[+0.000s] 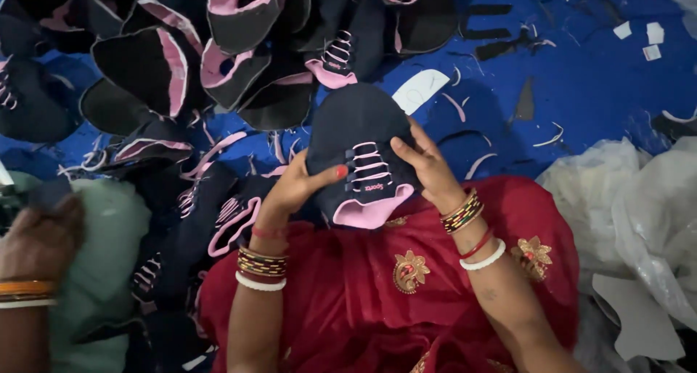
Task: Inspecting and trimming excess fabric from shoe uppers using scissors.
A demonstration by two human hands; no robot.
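A black shoe upper [359, 152] with pink lining sits at the centre of the frame, held up over a red lap cloth [377, 286]; pink laces cross its front in short bars, and a small pink printed label lies just below them, near the pink tongue edge at the bottom; the left hand [294, 188] grips the upper from the left side, thumb on the front face with a red-painted nail, fingers hidden behind; the right hand [428, 166] clasps the right side, fingers spread across the black cloth beside the laces; both wrists are bent inward and carry stacked bangles, both forearms rising from the bottom of the frame.

A pile of shoe uppers [218, 61], black with pink lining, fills the upper left and trails down the left side; the blue floor [595, 83] in the upper right is strewn with thin pink and black scraps; three small white paper tags [642, 39] lie at the upper right corner; a white curved cut-out [420, 90] lies just above the held upper; crumpled clear plastic bags [639, 213] heap at the right edge; another person's hand [40, 242], with orange bangles, rests on a pale green cloth at the lower left.
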